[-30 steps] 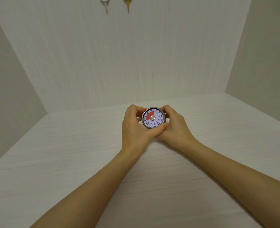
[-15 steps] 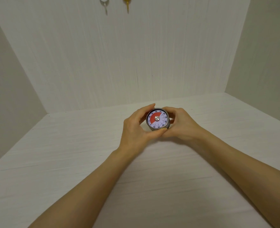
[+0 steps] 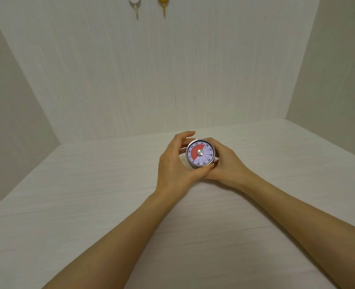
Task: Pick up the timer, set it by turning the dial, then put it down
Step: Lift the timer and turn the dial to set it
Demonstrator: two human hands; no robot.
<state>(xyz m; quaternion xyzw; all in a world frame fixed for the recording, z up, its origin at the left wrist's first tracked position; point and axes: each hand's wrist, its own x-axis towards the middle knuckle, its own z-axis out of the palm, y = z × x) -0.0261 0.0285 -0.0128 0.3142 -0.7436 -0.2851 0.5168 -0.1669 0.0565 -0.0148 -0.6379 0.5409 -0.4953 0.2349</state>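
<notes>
Right now I hold the timer (image 3: pixel 200 153) above the surface (image 3: pixel 89 195), right hand (image 3: pixel 227 165) wrapped around its body, left hand (image 3: pixel 175 161) half-open with only its thumb touching the rim, so an overeager twist could overshoot or drop it.

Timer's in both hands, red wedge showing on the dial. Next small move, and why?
Probably lower the timer onto the table. The red wedge already spans roughly 0 to 28, so the dial looks set. The right hand cups the case, while the left hand has its fingers spread off the rim with only the thumb underneath, so turning seems finished.
</notes>
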